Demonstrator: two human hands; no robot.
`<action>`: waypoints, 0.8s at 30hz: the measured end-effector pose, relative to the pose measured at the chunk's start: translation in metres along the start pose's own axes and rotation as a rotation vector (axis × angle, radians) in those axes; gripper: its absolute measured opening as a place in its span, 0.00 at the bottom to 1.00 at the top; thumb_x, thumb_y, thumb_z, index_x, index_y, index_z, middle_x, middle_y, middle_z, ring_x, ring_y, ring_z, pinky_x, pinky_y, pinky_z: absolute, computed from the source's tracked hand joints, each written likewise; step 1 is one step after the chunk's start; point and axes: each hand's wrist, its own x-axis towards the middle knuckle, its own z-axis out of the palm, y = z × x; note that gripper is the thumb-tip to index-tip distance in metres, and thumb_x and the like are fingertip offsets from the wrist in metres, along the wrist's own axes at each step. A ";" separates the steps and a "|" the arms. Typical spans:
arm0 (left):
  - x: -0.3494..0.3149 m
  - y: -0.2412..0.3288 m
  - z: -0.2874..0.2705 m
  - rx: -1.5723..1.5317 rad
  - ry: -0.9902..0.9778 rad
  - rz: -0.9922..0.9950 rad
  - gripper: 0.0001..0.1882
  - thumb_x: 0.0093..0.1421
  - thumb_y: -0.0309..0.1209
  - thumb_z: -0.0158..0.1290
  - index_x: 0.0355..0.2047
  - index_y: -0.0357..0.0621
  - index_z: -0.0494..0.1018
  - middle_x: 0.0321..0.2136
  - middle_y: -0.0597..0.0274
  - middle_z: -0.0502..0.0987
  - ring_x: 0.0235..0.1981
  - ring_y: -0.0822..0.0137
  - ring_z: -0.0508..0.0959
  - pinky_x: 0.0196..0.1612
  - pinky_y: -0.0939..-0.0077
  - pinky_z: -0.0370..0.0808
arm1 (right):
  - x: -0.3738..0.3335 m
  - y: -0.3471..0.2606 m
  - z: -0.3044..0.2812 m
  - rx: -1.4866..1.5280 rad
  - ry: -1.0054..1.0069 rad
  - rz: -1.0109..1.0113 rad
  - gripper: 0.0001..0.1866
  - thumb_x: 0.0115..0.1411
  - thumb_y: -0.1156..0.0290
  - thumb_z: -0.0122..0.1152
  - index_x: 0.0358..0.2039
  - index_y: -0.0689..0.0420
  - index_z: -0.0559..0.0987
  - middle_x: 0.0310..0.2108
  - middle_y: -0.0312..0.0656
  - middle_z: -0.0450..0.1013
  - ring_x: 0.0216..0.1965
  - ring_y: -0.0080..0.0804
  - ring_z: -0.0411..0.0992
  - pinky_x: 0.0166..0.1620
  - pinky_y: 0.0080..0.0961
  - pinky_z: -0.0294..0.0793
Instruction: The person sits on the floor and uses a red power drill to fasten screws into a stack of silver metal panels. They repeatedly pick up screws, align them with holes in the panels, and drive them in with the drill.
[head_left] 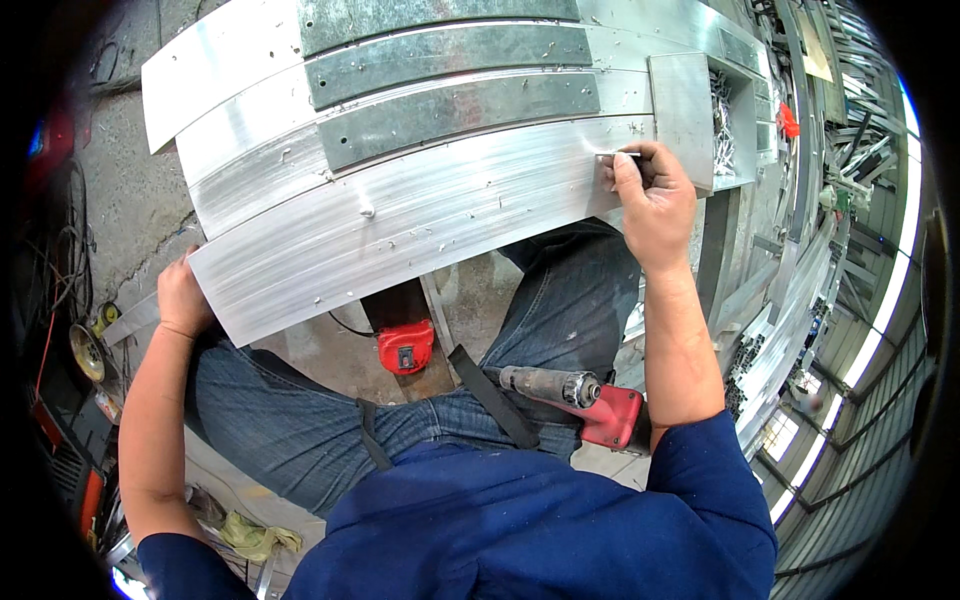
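Observation:
A wide brushed aluminium plank point(400, 230) lies across above my thighs, nearest of several side by side. My left hand point(183, 298) is closed round its left end, with the fingertips partly hidden. Over the right part of the plank, my right hand point(655, 200) pinches a thin silver rivet point(617, 154) between thumb and fingers. An open metal box point(742, 130) beyond that hand holds many rivets. One small silver piece point(366, 209) stands up from the plank's middle, and metal shavings are scattered around it.
Dark grey metal strips point(460, 110) lie across the planks. A red and grey power drill point(590, 400) rests by my right thigh. Below the plank sits a red battery-like block point(405, 347) with a cable. Metal profiles point(790, 290) are stacked at right; cables point(75, 240) lie at left.

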 end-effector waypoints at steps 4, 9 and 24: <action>0.001 0.001 0.000 0.004 0.002 -0.003 0.15 0.51 0.38 0.61 0.37 0.44 0.79 0.31 0.53 0.79 0.33 0.49 0.82 0.37 0.58 0.79 | -0.001 -0.002 0.000 -0.185 0.039 -0.126 0.05 0.61 0.75 0.65 0.36 0.62 0.81 0.29 0.39 0.80 0.29 0.21 0.77 0.34 0.20 0.76; 0.001 0.001 -0.001 0.005 0.005 0.012 0.15 0.51 0.38 0.61 0.37 0.44 0.79 0.31 0.53 0.79 0.33 0.50 0.82 0.37 0.58 0.79 | 0.000 -0.009 0.000 -0.280 0.040 -0.208 0.05 0.58 0.76 0.67 0.34 0.62 0.82 0.28 0.41 0.79 0.27 0.26 0.77 0.35 0.22 0.76; 0.002 0.001 -0.001 -0.009 -0.005 0.031 0.16 0.51 0.37 0.62 0.38 0.44 0.79 0.31 0.52 0.79 0.33 0.49 0.82 0.37 0.58 0.79 | 0.008 -0.009 -0.003 -0.277 -0.027 -0.096 0.06 0.61 0.75 0.65 0.37 0.63 0.82 0.30 0.42 0.81 0.32 0.25 0.77 0.38 0.22 0.75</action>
